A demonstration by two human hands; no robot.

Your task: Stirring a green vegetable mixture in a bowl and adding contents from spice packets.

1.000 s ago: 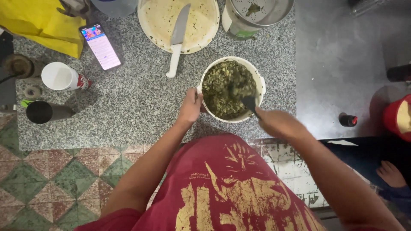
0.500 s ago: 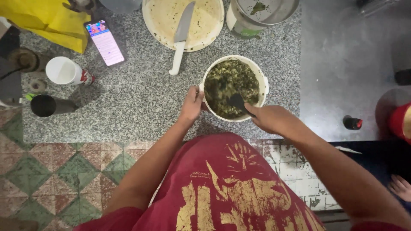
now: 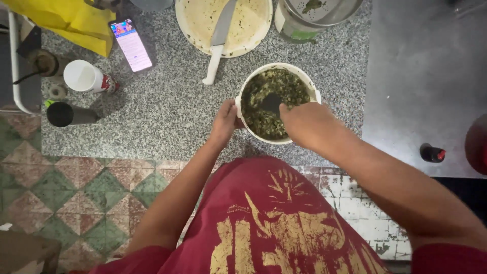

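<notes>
Left hand (image 3: pixel 224 122): centre of the frame, fingers curled against the left rim of the bowl, gripping it at the edge.
Right hand (image 3: pixel 304 123): just right of centre, over the lower right rim of the bowl, closed in a fist around the handle of a spoon.
Bowl (image 3: pixel 309 83): white, round, upper centre of the frame, standing on the counter close to its front edge, between the two hands.
Mix (image 3: pixel 284 86): chopped green stuff, filling most of the bowl.
Spoon (image 3: pixel 271 103): dark; its blade lies in the mix near the middle of the bowl, the handle hidden under the right hand.
Counter (image 3: pixel 167 111): speckled grey stone, across the upper half of the frame.
Board (image 3: pixel 256 23): round and pale, top centre, just behind the bowl.
Knife (image 3: pixel 219 43): white handle, blade resting on the board, handle pointing down toward the left hand and hanging past the board's rim.
Pot (image 3: pixel 314 15): metal, top right of centre, beside the board.
Phone (image 3: pixel 131 44): upper left, lying flat with its screen lit.
Cup (image 3: pixel 83 76): white, on its side, left of the phone.
Bag (image 3: pixel 66 18): yellow, top left corner.
Floor (image 3: pixel 76 203): green and red patterned tiles, lower left.
</notes>
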